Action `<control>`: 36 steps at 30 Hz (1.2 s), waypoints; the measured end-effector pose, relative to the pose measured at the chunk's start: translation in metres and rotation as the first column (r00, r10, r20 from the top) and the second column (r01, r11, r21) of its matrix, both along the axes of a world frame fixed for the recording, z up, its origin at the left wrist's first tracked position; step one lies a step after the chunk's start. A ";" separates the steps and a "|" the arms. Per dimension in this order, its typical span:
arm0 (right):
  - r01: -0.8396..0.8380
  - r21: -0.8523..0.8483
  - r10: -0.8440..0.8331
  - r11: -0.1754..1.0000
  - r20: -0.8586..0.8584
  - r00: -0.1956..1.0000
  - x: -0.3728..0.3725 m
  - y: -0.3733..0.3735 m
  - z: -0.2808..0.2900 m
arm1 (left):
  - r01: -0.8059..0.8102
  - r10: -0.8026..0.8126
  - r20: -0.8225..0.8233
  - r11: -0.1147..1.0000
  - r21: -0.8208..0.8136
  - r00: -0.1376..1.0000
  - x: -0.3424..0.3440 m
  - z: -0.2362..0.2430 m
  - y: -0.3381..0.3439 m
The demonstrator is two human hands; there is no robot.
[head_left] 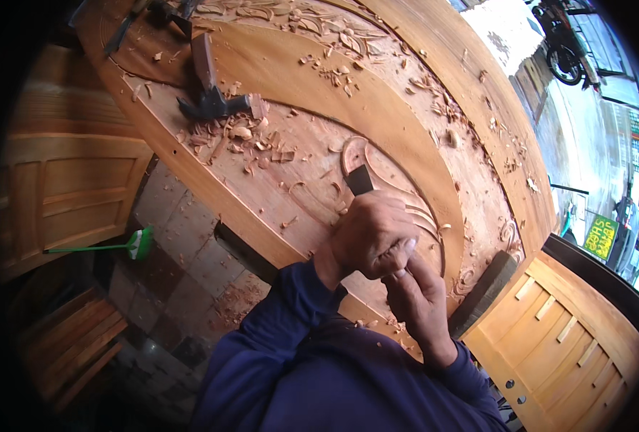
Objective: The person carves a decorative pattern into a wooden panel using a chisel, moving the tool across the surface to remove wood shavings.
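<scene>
A large carved wooden panel lies below me, scattered with curled shavings. My left hand is closed on a flat dark-bladed tool, held over a carved scroll in the panel. My right hand is just below it, fingers closed against the left hand's fingertips; what they hold is hidden. Up and left on the panel lie a dark-headed hammer among shavings and other dark tools.
Wooden doors stand left and right. A green broom rests on the tiled floor by a slatted wooden bench. A dark bar sits at the panel's right end. A motorcycle stands outside.
</scene>
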State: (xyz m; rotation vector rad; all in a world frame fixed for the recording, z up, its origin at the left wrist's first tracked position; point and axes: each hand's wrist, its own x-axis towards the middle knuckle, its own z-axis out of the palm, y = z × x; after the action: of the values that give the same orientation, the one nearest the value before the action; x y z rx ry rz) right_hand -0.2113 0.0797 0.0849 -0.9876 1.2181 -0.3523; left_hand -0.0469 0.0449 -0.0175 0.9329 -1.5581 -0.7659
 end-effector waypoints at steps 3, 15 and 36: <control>-0.005 -0.089 0.007 0.996 0.020 1.000 0.004 -0.005 -0.030 | -0.135 0.140 0.075 0.988 -0.071 0.987 0.002 -0.008 -0.003; 0.020 -0.010 -0.018 1.000 0.170 0.985 -0.043 0.015 -0.039 | -0.107 0.128 0.225 0.989 -0.103 0.966 -0.024 0.014 0.010; -0.272 -0.438 0.192 0.857 -0.219 0.957 -0.018 0.013 -0.019 | 0.008 -0.001 0.165 0.999 -0.039 0.986 0.000 0.008 0.010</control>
State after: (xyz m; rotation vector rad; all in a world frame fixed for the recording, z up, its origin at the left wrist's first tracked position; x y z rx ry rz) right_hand -0.2296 0.0926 0.0657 -1.5954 1.1700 -0.3832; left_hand -0.0468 0.0546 -0.0100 0.9841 -1.7138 -0.6722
